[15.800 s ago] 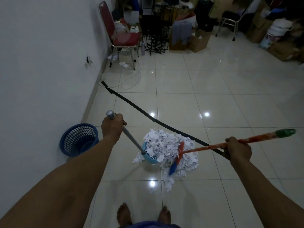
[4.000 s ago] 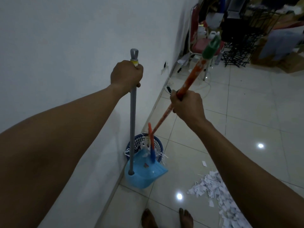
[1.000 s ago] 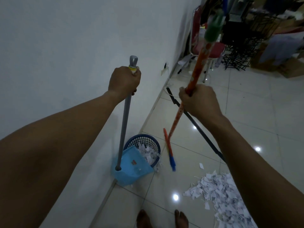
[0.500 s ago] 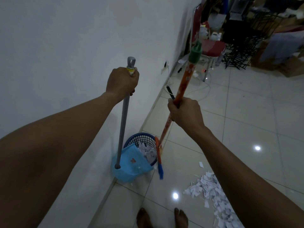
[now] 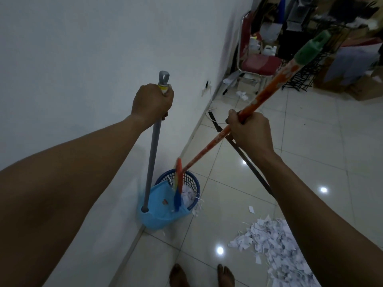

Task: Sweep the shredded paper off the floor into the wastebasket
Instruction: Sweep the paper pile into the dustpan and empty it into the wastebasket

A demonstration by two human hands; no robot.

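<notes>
Left hand (image 5: 152,101) gripping dustpan (image 5: 163,206) — over wastebasket (image 5: 191,181).

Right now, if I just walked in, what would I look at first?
Probably the two long sticks held up in front: the left hand grips the grey dustpan handle, and the right hand grips the orange broom. Down by the wall, the light blue dustpan tips against the blue wastebasket. A white heap of shredded paper lies on the floor, lower right.

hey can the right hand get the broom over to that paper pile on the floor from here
Probably yes. The right hand grips the broom, whose head sits over the wastebasket; bare floor lies between it and the paper pile.
</notes>
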